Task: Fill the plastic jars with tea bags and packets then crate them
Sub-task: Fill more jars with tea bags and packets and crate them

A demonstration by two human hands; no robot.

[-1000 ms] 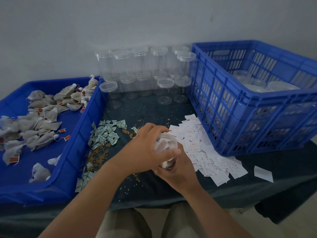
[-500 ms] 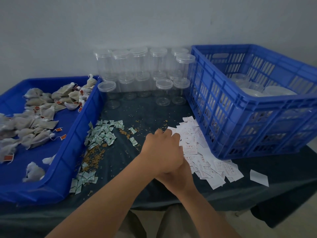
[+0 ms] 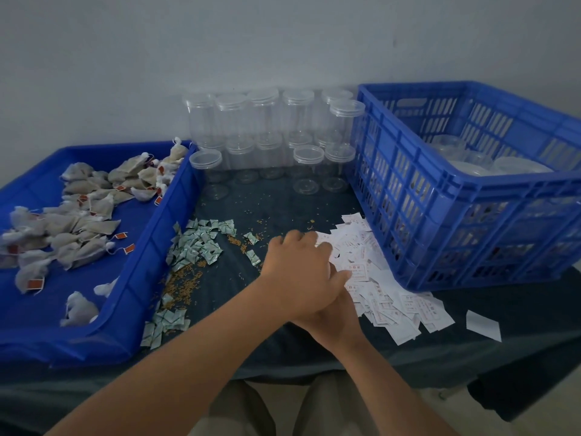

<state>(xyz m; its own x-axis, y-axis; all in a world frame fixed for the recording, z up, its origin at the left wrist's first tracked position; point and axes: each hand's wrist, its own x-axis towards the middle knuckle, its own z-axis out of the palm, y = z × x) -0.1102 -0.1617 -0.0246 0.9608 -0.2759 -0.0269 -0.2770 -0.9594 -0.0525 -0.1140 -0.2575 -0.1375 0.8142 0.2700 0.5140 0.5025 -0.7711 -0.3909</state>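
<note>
- My left hand [image 3: 298,272] is lying knuckles-up across my right hand [image 3: 334,324], at the near middle of the desk [image 3: 283,206].
- My left fingers [image 3: 309,239] are bending down onto the left edge of the heap of white packets [image 3: 374,287], touching it; I cannot tell whether they are pinching one.
- My right hand is sitting mostly under the left. Its fingers are hidden, so I cannot tell how far they are closing or what they are holding.
- The white packets are spreading from my fingers rightward to the foot of the blue crate [image 3: 518,187].
- Green packets [image 3: 201,247] are lying in two loose clusters to the left of my hands, with brown grains [image 3: 185,278] scattered among them.
- The blue tray [image 3: 157,243] on the left is holding a spread of tea bags [image 3: 78,228] with red tags.
- Clear plastic jars [image 3: 270,133] are standing stacked at the far edge of the desk, between tray and crate, all looking empty.
- The crate on the right is holding several lidded jars [image 3: 471,158] at its far side; their contents are too hazy to read.
</note>
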